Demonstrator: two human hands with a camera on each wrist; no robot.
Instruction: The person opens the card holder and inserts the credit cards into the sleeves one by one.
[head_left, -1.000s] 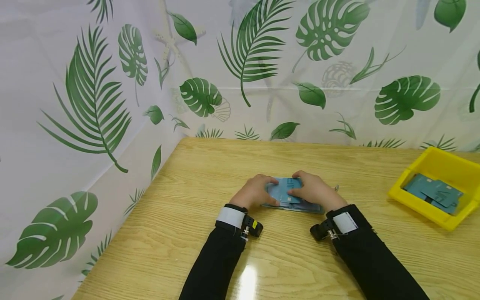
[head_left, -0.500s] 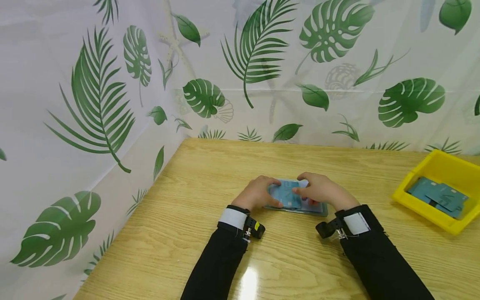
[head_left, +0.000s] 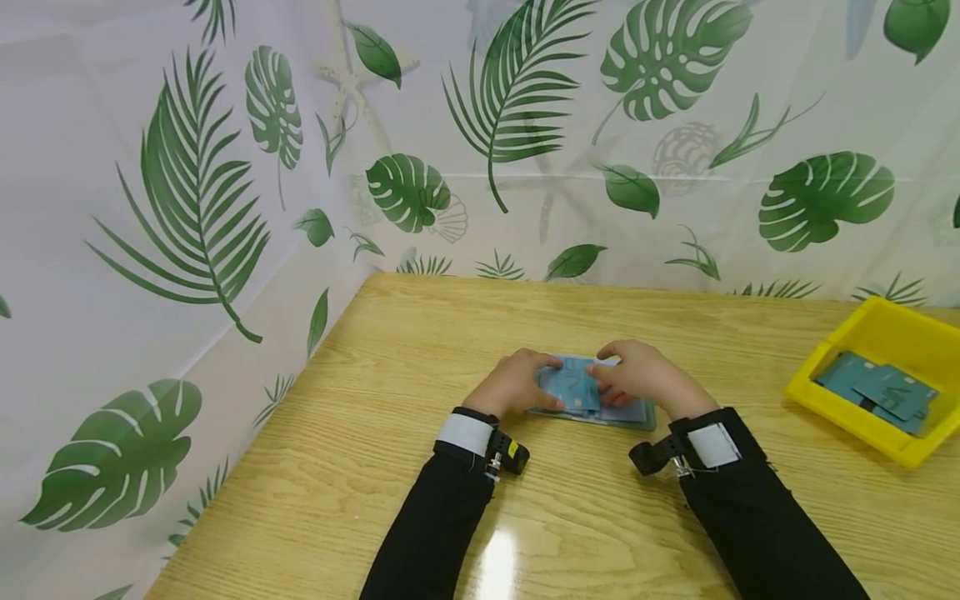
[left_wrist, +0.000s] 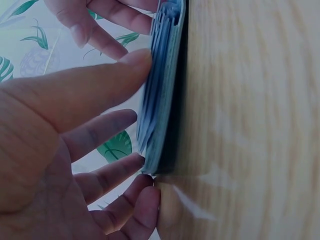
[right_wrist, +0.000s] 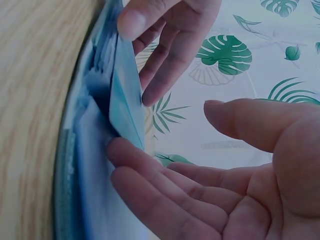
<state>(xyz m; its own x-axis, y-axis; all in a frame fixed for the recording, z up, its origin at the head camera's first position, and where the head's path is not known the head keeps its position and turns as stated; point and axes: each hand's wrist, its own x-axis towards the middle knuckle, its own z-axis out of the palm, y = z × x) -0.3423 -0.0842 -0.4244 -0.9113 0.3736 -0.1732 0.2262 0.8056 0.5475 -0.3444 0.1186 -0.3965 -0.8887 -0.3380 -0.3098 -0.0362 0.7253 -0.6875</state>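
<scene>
On the table lies an opened card holder (head_left: 636, 414) with a grey-green cover and several thin leaves. A light blue leaf, perhaps a card sleeve (head_left: 572, 385), lies over its left half. My left hand (head_left: 512, 383) holds the left side, its thumb pressing the leaves (left_wrist: 159, 75) and its fingers at the far edge. My right hand (head_left: 639, 377) is over the right half. In the right wrist view its fingers (right_wrist: 142, 192) stretch out at the raised edge of the blue leaf (right_wrist: 125, 95), thumb apart. What lies under the leaves is hidden.
At the right on the wooden table (head_left: 420, 325) stands a yellow bin (head_left: 843, 421) with several blue-grey cards (head_left: 892, 392) in it. A leaf-patterned cloth (head_left: 675, 225) hangs behind and to the left. Each wrist carries a strapped camera (head_left: 513, 454).
My right hand has shifted slightly right, off the blue leaf toward its right edge, baring more of the pale right half. My left hand stays on the left side.
</scene>
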